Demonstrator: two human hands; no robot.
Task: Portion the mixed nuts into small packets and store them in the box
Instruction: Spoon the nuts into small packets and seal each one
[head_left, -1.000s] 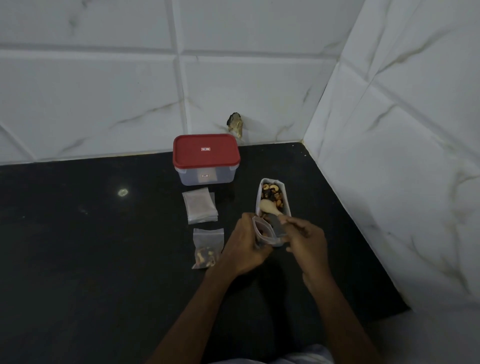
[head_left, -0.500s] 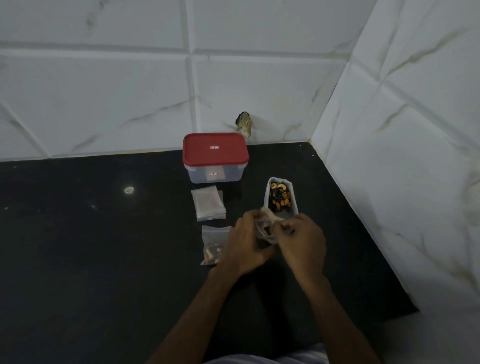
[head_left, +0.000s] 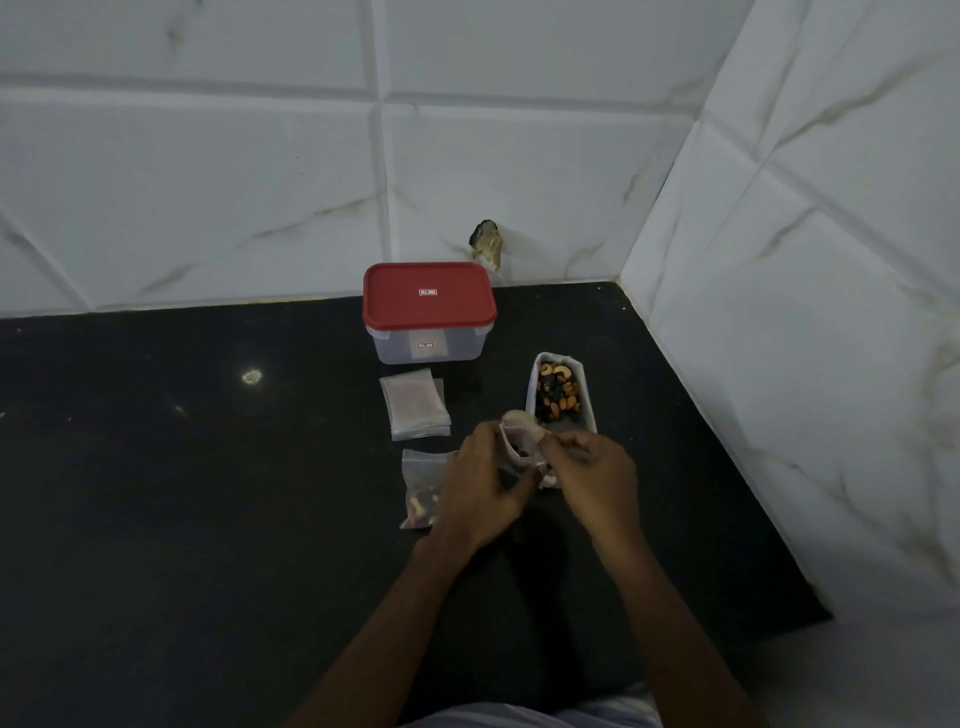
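Packet (head_left: 519, 450) sits between both hands: left hand (head_left: 478, 480) curls round it, right hand (head_left: 595, 473) pinches a spoon (head_left: 517, 417) at its mouth.

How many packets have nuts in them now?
2. A filled packet lies on the counter, partly behind the left hand; a second packet is held open in that hand, beside the nut tray. The lidded box might hide more.

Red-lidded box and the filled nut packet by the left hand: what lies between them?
A stack of flat clear packets on the counter, shown in the head view.
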